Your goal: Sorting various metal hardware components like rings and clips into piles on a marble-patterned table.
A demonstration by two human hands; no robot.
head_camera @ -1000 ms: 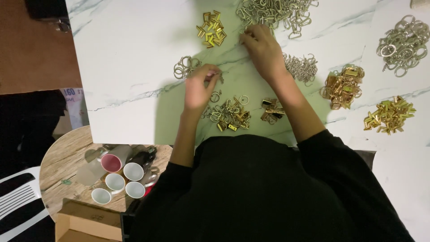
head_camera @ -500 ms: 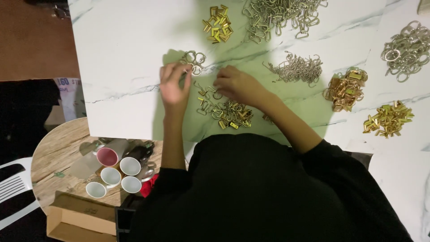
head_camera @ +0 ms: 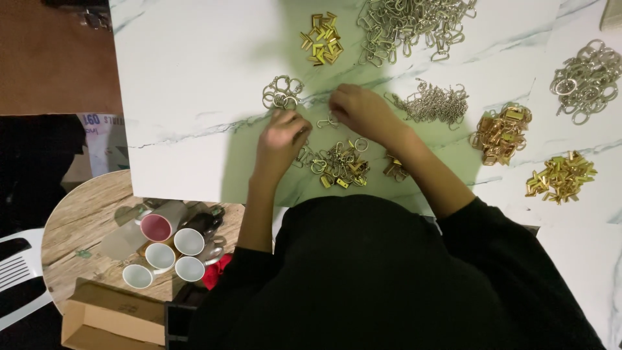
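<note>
Both hands pinch a small silver hook between them: left hand, right hand. A mixed pile of finished pieces lies near the surface's front edge; several sorted heaps remain.

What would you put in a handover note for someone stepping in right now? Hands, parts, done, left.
Left hand: on the marble table, fingers curled just below a small cluster of silver rings; grip unclear.
Right hand: fingertips at a small silver piece between the hands; pinch unclear.
Parts: mixed pile of rings and gold clips in front of the body; chain pile right of the right hand.
Done: some pieces lie in the mixed pile.
Left: sorted piles remain all around.
</note>
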